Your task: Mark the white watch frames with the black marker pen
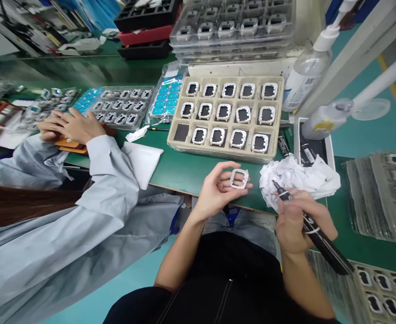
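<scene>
Holding frame (239,178), marker (306,225), table edge (184,189) near

The one camera sat on the person's head, looking forward and down. It viewed the green table (184,171) and tray (174,139) from close above.

The palm of the left hand (214,189) faced away, and its fingers covered the near edge of the white frame (239,178). The right hand's (297,220) grip hid the middle of the black marker (314,231), whose printed lettering was too small to read. The crumpled paper (299,177) concealed part of the counter (191,171) beneath it. The co-worker's (73,128) other arm was cut off at the left edge. The stacked trays (383,198) ran out of view on the right, their contents blurred.
</scene>
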`<state>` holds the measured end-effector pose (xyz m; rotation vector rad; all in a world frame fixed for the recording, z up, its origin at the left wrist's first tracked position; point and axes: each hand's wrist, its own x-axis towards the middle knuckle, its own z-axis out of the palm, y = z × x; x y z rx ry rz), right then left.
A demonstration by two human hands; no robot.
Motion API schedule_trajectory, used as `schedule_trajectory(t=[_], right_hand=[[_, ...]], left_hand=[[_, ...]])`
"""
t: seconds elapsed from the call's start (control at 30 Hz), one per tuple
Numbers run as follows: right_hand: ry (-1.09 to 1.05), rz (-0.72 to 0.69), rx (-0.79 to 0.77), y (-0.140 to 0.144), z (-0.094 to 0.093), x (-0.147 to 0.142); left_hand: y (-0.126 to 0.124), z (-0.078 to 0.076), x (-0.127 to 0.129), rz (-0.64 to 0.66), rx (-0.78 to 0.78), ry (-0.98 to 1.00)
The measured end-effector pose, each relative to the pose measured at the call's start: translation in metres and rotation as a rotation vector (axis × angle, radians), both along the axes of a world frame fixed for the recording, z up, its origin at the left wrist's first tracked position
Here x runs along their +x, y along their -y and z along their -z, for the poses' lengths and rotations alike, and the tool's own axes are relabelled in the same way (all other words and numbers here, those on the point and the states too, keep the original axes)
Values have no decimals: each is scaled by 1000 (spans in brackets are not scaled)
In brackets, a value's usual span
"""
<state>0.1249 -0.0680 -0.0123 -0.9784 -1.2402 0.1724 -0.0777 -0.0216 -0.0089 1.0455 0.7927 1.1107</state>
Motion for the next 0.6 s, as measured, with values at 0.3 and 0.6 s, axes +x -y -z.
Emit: schedule_trajectory(t=[0.3,0.6], right_hand=[[-213,-331,-89,-19,-6,-41],[-119,-259,-183,-15,7,-37]], left_hand=[[5,1,5,-119,46,-239],[9,2,6,-121,126,-325]])
